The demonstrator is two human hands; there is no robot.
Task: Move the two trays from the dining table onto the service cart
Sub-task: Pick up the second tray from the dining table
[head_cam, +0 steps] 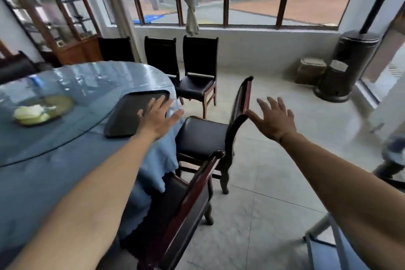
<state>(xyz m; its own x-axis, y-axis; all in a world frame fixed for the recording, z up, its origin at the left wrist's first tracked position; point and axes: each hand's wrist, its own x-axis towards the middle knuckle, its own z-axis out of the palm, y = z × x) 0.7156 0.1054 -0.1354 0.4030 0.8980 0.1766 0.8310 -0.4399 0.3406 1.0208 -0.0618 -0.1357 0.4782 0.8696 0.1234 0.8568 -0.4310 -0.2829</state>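
A dark rectangular tray [129, 114] lies near the right edge of the round dining table [65, 173], which wears a blue cloth. My left hand [156, 116] is stretched out over the tray's near right corner, fingers spread, holding nothing. My right hand [274, 117] hovers open above the floor, just right of a chair back [241, 107], its thumb close to the top rail. At the bottom right corner a grey metal frame [322, 239] pokes into view; I cannot tell whether it is the service cart. Only one tray is visible.
A glass turntable [43, 133] on the table carries a plate of pale food [32, 113]. Dark wooden chairs [199, 136] ring the table, two close in front of me. A tall dark heater [348, 68] stands by the windows. Pale tiled floor [274, 193] spreads to the right.
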